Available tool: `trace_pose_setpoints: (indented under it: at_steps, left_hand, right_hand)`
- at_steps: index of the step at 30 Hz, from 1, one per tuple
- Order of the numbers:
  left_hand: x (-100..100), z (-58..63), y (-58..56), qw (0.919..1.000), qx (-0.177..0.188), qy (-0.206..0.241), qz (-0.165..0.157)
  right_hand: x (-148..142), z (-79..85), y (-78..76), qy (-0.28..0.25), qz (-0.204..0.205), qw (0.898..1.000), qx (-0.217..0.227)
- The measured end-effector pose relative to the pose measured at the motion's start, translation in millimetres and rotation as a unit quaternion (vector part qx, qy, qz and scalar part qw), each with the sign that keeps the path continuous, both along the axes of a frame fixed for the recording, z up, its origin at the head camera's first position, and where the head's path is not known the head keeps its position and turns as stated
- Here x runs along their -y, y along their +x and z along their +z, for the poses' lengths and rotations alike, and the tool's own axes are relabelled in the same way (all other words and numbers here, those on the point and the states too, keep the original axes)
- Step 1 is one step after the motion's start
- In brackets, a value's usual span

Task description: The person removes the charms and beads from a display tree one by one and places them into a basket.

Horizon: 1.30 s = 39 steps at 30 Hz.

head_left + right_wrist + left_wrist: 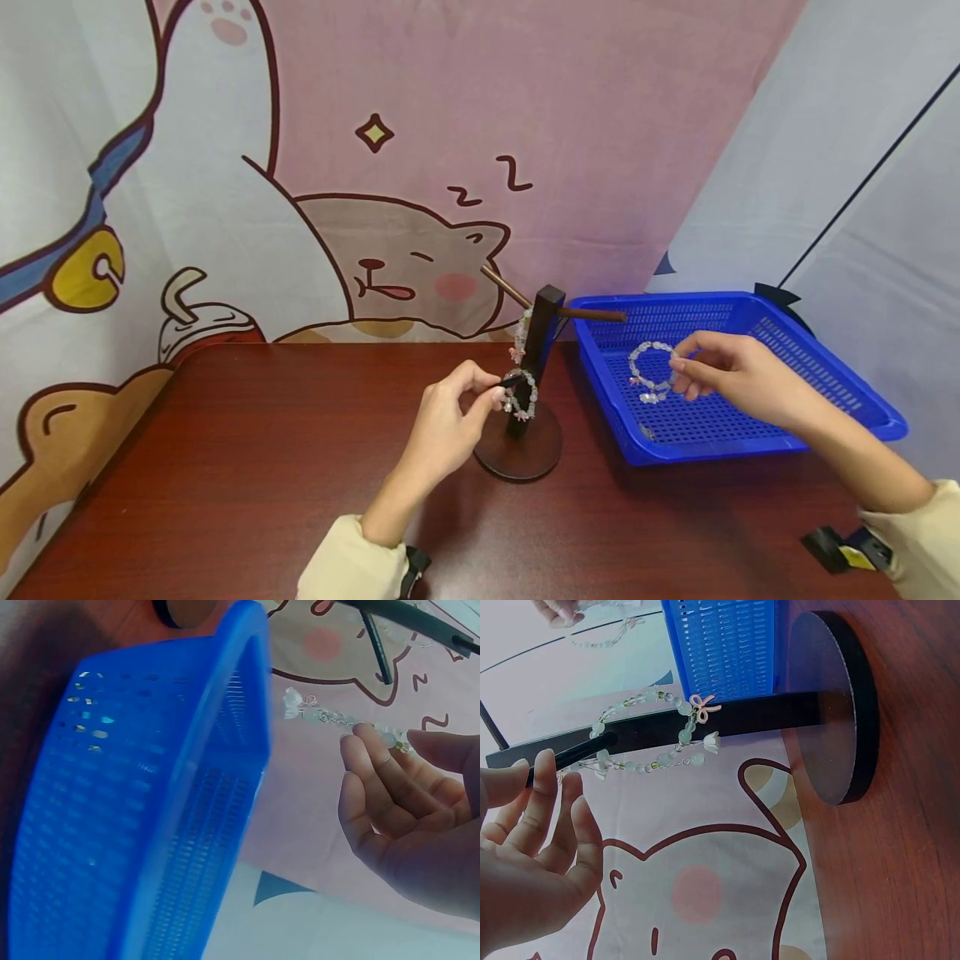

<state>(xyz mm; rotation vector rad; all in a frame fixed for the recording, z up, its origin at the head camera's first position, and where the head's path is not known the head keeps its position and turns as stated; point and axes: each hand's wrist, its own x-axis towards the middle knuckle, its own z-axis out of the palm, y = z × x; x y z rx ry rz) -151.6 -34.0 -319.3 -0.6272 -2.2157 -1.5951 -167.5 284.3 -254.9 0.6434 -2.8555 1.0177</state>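
Note:
My left hand (446, 421) pinches the end of a dark peg (574, 752) on a wooden display stand (542, 337) between thumb and index finger. From this peg hangs a beaded bracelet (685, 736) of pale green and clear beads, with a pink bow and a white flower charm. Higher up, a second bracelet (521, 335) hangs on the stand's far left peg (504, 284). Over the blue basket, my right hand (738, 375) holds a similar bracelet (633, 360) by its side between thumb and fingers, its charms dangling. The right wrist view shows that bracelet (322, 715) nearly edge-on.
A blue plastic basket (626, 429) with perforated walls stands right of the stand, a small pale item (647, 432) inside it. Another brown peg (596, 314) sticks out rightward. The round base (520, 458) rests on the reddish-brown table (300, 467); a cartoon-printed cloth (600, 125) hangs behind.

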Motion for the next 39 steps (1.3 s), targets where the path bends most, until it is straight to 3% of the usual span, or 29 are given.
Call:
trace_pose_setpoints:
  at_steps: [8,23,30,35,39]
  left_hand:
    - [0.0,-0.1,-0.5,1.0,-0.003,-0.003,0.001]
    - [0.1,-0.8,-0.7,1.0,0.0,-0.005,0.002]
    - [0.0,0.3,-0.2,1.0,0.001,-0.001,0.0]
    - [-0.1,-0.3,-0.6,1.0,-0.003,-0.001,0.0]
    - [-0.4,-0.5,-0.9,1.0,-0.007,0.0,0.0]
  right_hand:
    - [-10.8,-15.7,5.3,0.001,-0.003,0.999,0.032]
    - [-20.2,-43.3,4.4,-0.009,0.035,0.999,0.025]
    - [-21.4,-44.0,4.9,-0.007,0.024,0.999,0.045]
    - [-20.4,-37.9,4.4,0.001,0.006,0.997,0.074]
    - [-17.8,-31.8,3.2,0.007,0.003,0.998,0.07]
